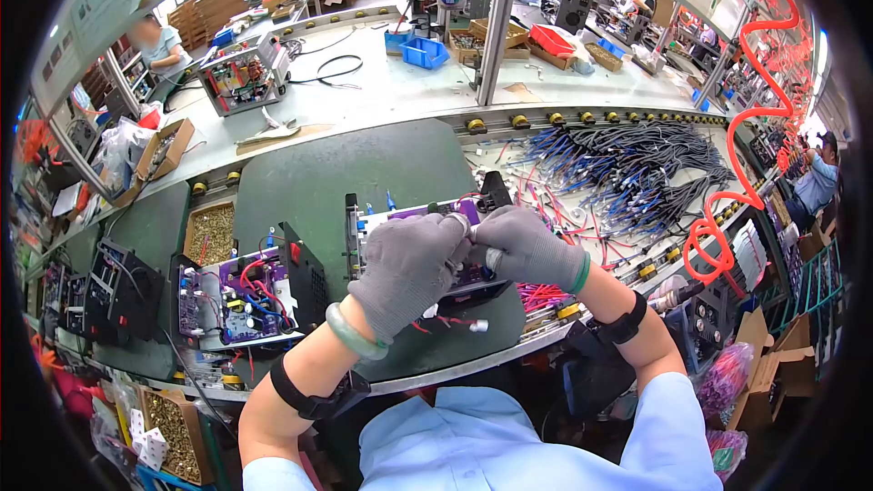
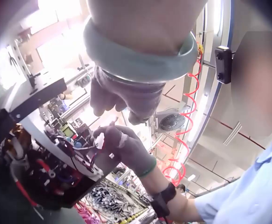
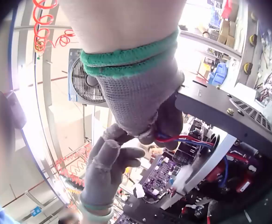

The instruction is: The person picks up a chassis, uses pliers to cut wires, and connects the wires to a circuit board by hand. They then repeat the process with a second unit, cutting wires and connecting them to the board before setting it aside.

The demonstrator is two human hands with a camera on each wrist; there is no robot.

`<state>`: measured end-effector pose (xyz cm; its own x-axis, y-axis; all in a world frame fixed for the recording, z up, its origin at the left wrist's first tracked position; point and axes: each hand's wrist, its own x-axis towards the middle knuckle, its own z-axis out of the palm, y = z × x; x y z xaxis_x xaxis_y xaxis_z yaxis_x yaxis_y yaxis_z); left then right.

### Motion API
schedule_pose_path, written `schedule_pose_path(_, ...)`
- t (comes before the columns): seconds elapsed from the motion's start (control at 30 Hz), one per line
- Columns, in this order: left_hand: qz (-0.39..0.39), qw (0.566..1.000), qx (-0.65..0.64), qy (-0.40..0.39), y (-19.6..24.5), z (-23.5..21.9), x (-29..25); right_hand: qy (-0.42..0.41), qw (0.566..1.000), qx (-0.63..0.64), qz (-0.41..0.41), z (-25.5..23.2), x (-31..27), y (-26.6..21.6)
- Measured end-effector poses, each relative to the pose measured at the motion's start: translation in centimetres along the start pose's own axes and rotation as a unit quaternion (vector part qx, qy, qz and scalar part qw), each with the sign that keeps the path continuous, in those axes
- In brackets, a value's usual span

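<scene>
Two grey-gloved hands meet above an open electronic unit with a purple board and black end panels. The right hand curls its fingers round thin red and blue wires, which run into the unit past its dark panel. Close beside its fingertips is the left hand, fingers bent; whether it grips anything is hidden. In the left wrist view, a white connector lies against the right hand, below the left hand. The right wrist view shows the left hand under the right hand.
Another open unit stands to the left on the green mat, near a box of small brass-coloured parts. Bundled dark cables lie at the right. A red coiled hose hangs there. Blue bins stand behind.
</scene>
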<state>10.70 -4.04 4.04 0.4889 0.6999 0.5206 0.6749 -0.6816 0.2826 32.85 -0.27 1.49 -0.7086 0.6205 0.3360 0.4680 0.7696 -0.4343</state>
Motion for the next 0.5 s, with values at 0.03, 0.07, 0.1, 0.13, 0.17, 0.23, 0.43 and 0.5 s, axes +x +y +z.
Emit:
schedule_pose_path(0.03,0.001,1.000,-0.002,-0.001,0.0,0.0,-0.2,0.023,0.999,0.009,0.023,0.0,-0.1,-0.3)
schedule_pose_path(0.07,-0.013,1.000,0.010,-0.001,0.1,-0.1,-0.6,0.037,0.998,0.020,0.045,0.0,-0.2,-0.7)
schedule_pose_path(0.1,-0.026,0.999,0.023,-0.001,0.1,-0.1,-1.0,0.040,0.998,0.021,0.049,0.1,-0.1,-0.9)
schedule_pose_path(0.13,-0.054,0.998,0.029,-0.009,0.0,0.3,-1.5,0.036,0.998,0.000,0.056,0.2,0.1,-1.1)
schedule_pose_path(0.17,-0.053,0.998,0.028,-0.014,0.1,0.2,-1.6,0.031,0.997,-0.019,0.063,0.3,0.2,-1.3)
schedule_pose_path(0.23,-0.081,0.997,0.017,-0.009,0.2,0.0,-2.0,0.024,0.996,-0.007,0.080,0.2,0.2,-1.6)
schedule_pose_path(0.43,-0.295,0.878,-0.357,-0.119,-0.8,0.5,-0.5,0.037,0.991,-0.122,-0.051,0.3,-0.5,-1.6)
schedule_pose_path(0.5,-0.353,0.838,-0.384,-0.161,-0.1,-0.6,0.4,0.036,0.992,-0.118,-0.019,0.8,-0.8,-1.6)
